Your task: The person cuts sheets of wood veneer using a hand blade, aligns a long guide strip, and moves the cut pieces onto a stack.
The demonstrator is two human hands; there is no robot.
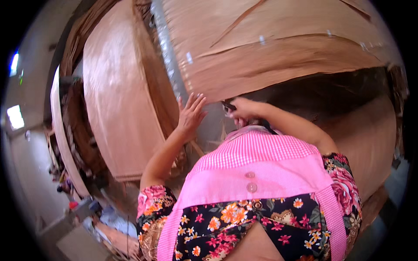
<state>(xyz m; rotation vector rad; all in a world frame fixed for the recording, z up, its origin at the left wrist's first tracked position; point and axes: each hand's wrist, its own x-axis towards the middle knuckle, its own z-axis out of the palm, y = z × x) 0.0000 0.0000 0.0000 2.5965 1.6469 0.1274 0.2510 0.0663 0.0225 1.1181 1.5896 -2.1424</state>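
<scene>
A wide sheet of brown wood veneer [270, 56] lies before me, with a long split across it and small white tape pieces on its face. My left hand [191, 114] is open, fingers spread, beside the sheet's near left corner and the end of a grey metal strip [167, 52]. Close to that sheet's near edge, my right hand [244, 109] is closed around a small black tool [228, 105]. Most of the tool is hidden by the fingers, so its kind does not show.
To the left stands a stack of veneer sheets [115, 87]. Another veneer sheet [365, 143] lies at the right, below a dark gap [344, 89]. My pink checked apron [257, 152] fills the near middle. Assorted items [115, 222] lie at the lower left.
</scene>
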